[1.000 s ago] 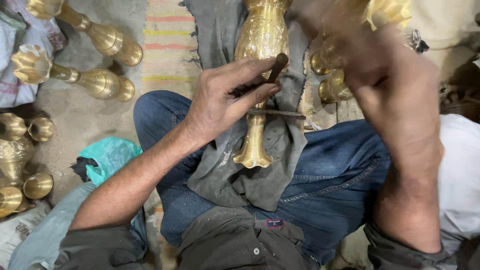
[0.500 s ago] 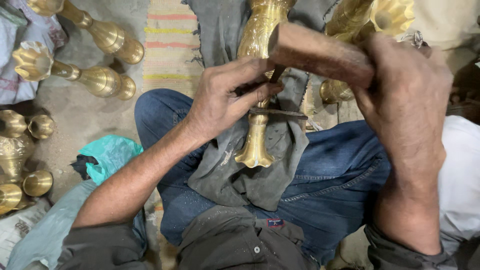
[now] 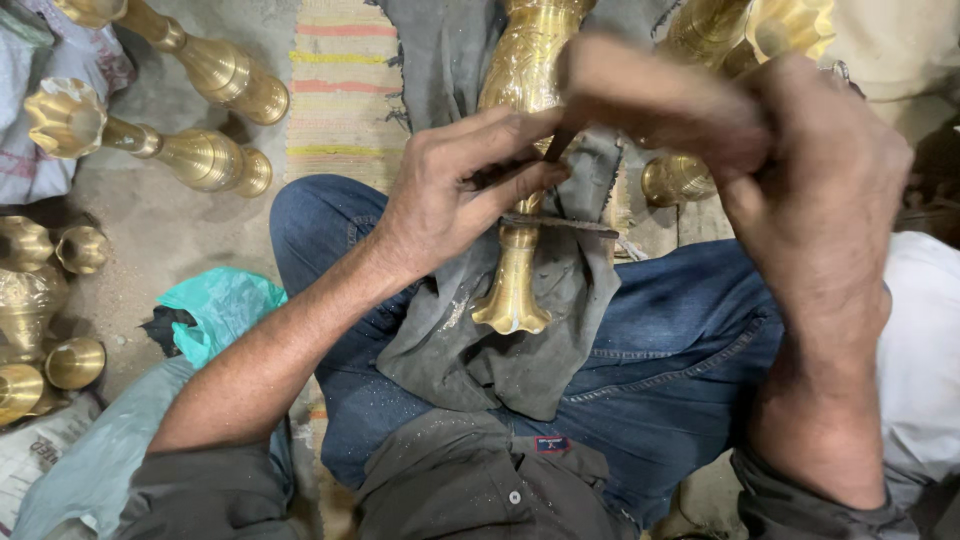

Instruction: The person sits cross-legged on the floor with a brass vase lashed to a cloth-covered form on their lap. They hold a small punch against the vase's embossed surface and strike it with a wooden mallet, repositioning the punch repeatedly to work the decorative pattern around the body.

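Head view, brass vase (image 3: 520,200) lengthwise on lap, flared mouth toward wearer

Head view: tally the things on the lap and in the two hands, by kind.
Brass vase: 1
Grey cloth: 1
Dark tool, in left hand: 1
Wooden block, blurred, in right hand: 1
Total: 4

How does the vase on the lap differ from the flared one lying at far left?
The lap vase lies on a grey cloth across the knees, left hand on it; the left vase lies untouched on the floor. The lap vase's body shows engraved patterning; the left one's looks smooth. Both are brass-coloured.
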Tool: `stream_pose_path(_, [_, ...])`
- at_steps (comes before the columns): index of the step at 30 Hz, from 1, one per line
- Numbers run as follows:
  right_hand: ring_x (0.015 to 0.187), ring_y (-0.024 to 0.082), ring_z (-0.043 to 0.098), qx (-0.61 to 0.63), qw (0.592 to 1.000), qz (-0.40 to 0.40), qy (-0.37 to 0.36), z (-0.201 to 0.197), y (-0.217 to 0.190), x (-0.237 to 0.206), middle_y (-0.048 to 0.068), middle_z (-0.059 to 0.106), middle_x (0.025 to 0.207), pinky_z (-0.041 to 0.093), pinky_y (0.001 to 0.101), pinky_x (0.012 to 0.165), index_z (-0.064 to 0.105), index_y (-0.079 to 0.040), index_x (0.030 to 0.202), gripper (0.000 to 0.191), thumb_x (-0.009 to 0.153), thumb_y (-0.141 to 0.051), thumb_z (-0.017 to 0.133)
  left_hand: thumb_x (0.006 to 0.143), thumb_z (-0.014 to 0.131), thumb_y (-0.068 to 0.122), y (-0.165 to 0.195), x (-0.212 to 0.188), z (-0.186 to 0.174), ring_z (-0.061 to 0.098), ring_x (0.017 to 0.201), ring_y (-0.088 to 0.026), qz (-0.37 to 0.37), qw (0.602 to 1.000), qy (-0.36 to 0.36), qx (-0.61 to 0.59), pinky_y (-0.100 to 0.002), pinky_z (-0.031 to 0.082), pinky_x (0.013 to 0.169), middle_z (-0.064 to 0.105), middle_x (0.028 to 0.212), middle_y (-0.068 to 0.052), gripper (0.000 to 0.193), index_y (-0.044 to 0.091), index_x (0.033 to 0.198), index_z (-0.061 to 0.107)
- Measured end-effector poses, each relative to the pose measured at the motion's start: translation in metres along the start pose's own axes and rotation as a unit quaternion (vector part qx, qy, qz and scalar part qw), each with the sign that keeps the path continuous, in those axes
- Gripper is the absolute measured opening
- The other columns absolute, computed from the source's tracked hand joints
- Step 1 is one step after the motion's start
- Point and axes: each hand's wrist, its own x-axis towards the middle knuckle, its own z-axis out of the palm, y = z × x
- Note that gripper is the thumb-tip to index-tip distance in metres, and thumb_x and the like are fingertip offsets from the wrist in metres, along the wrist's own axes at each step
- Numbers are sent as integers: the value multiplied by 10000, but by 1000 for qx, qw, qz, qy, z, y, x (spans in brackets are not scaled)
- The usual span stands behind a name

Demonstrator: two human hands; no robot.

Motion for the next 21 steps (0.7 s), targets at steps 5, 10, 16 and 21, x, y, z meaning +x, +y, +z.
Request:
stream_pose_path(5, [840, 336, 696, 54, 998, 28, -6, 3, 2, -2, 173, 675, 903, 547, 436, 781, 608, 1, 1062, 263, 956, -74, 836, 1044, 759, 162, 4, 1, 0, 773, 1024, -141, -21, 1000, -12, -5, -288, 679, 899, 755, 1193, -56, 415, 125, 1433, 619])
stream_pose_path(10, [941, 287, 694, 170, 985, 17, 8, 4, 0, -3, 139, 684, 1023, 533, 402, 859, 559, 18, 1189, 277, 1005, -44, 757, 1077, 754, 164, 0, -1, -1, 763, 1071, -154, 17, 1000, 5, -9, -301, 668, 969, 733, 1282, -79, 384, 94, 1416, 588])
stream_pose_path(16, [819, 326, 680, 143, 985, 95, -17, 1, -4, -3, 143, 667, 911, 523, 422, 765, 565, 13, 1100, 314, 974, -89, 834, 1059, 751, 160, -5, -3, 0, 768, 1060, -167, 5, 1000, 0, -2, -300, 672, 915, 741, 1198, -71, 391, 89, 1421, 620])
stream_pose_path(21, [963, 336, 728, 117, 993, 33, -5, -2, -5, -5, 166, 684, 993, 554, 412, 826, 549, 28, 1129, 305, 897, 2, 745, 1069, 738, 156, -7, -2, 2, 766, 1044, -150, 6, 1000, -4, -26, -289, 687, 908, 735, 1171, -61, 353, 87, 1400, 637])
